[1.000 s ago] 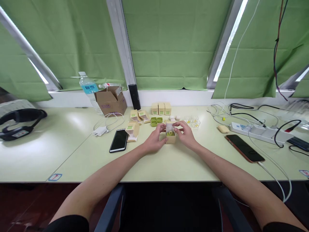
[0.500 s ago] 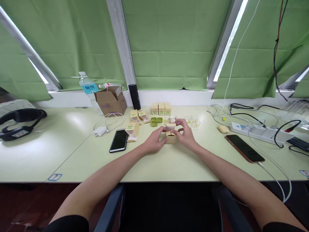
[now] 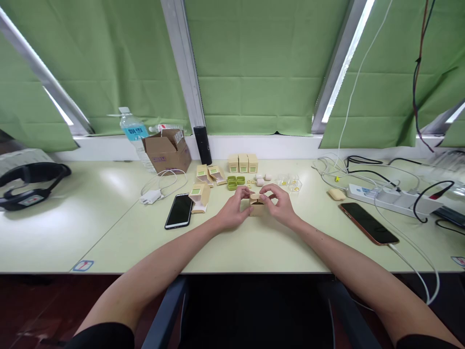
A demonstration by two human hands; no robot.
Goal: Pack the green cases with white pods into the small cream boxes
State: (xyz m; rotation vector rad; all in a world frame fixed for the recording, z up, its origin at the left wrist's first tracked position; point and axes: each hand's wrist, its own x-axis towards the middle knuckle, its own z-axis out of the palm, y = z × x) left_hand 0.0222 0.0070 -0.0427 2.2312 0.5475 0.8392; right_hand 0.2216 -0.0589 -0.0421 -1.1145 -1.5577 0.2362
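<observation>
Between both hands a small kraft cardboard box [image 3: 257, 209] stands on the table, its top flap folded partly down over a dark opening. My left hand [image 3: 234, 209] grips the box's left side, fingers curled round its upper edge. On the right side, my right hand [image 3: 279, 203] has thumb and fingers pinched at the flap and upper edge. Just beyond lie small white pieces [image 3: 260, 182], tiny yellowish bits, olive-green square cups [image 3: 232, 185] and clear plastic cups [image 3: 293, 184]. Three closed kraft boxes [image 3: 243, 163] stand in a row behind. Opened kraft boxes [image 3: 199, 198] lie to the left.
A black phone [image 3: 178, 211] lies at left, another phone [image 3: 368, 223] at right with a cable. A power strip [image 3: 388, 199] and cords occupy the right. Behind stand a brown carton [image 3: 167, 153], a water bottle [image 3: 135, 133] and a black cylinder [image 3: 202, 145].
The flap of the small box has come down from upright towards the opening. My right hand has lowered slightly with it; my left fingers have shifted a little.
</observation>
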